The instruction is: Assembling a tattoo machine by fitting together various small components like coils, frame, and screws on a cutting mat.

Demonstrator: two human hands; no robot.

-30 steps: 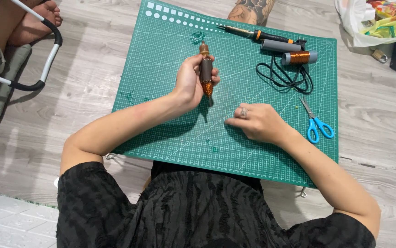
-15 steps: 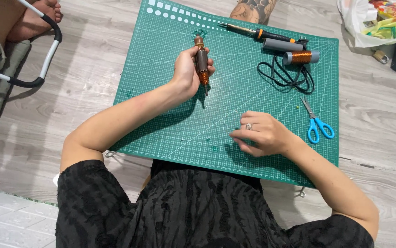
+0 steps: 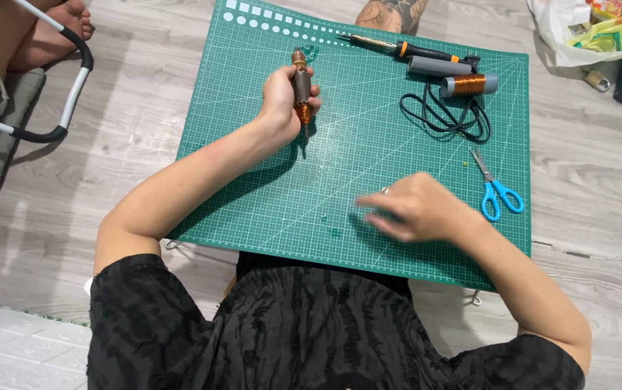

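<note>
The left hand (image 3: 282,97) had carried the copper-wound motor rotor (image 3: 301,85) farther up the green cutting mat (image 3: 368,130), fist closed round it — upright now. The right hand (image 3: 415,209) had slid nearer, fingers loosely curled, blurred, palm down on the mat — seemingly feeling for something small.

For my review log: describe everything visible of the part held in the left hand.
The motor armature is a slim, brownish metal cylinder with a copper-coloured winding at its lower end and a short shaft knob on top. It stands nearly upright above the green cutting mat, gripped around its middle by the left hand. Nothing else touches it.
</note>
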